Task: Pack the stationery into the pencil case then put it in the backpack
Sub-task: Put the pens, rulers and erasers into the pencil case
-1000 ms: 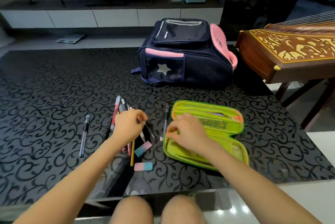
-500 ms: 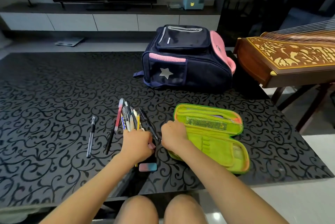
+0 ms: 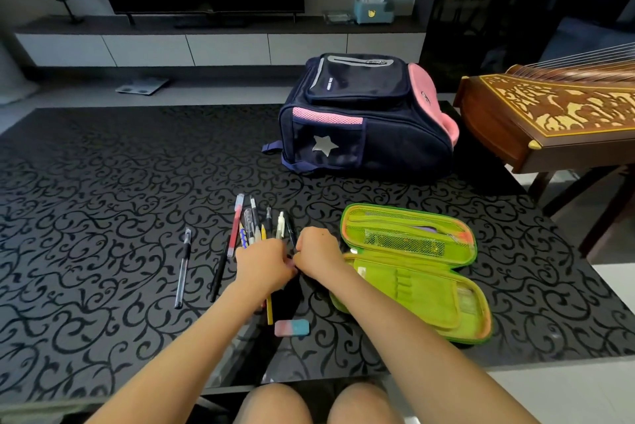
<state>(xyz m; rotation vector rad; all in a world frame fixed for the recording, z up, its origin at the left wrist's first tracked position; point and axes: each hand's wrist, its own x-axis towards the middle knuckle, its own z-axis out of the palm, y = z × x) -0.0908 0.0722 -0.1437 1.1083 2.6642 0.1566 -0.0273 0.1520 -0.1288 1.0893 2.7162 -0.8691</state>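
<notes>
Step in hand: by my reading, gathering the loose stationery into one handful for the case.
Left hand (image 3: 264,265): fingers curled over the bundle of mixed pens and pencils (image 3: 256,227), gripping it near its middle.
Right hand (image 3: 318,251): curled against the bundle's right side, touching the left hand; I cannot tell whether it pinches a pen.
Lime-green fabric pencil case (image 3: 426,289): lying open and flat just right of the hands, toward the near right corner of the black scroll-patterned worktop (image 3: 103,183).
Strays: a clear-barrelled black pen (image 3: 182,269) and a thin black pen (image 3: 220,269) lie left of the bundle. A pink-and-blue block eraser (image 3: 292,327) sits nearer the near edge.
Doing it well: square the tips first, squeeze from both sides, and lift level. Lay the bundle lengthwise in the case's near half.
Risk: the fanned tips may slip loose, so take fewer at a time.
Navy and pink fabric backpack (image 3: 360,114): toward the far edge, zipped, well apart from the hands.
</notes>
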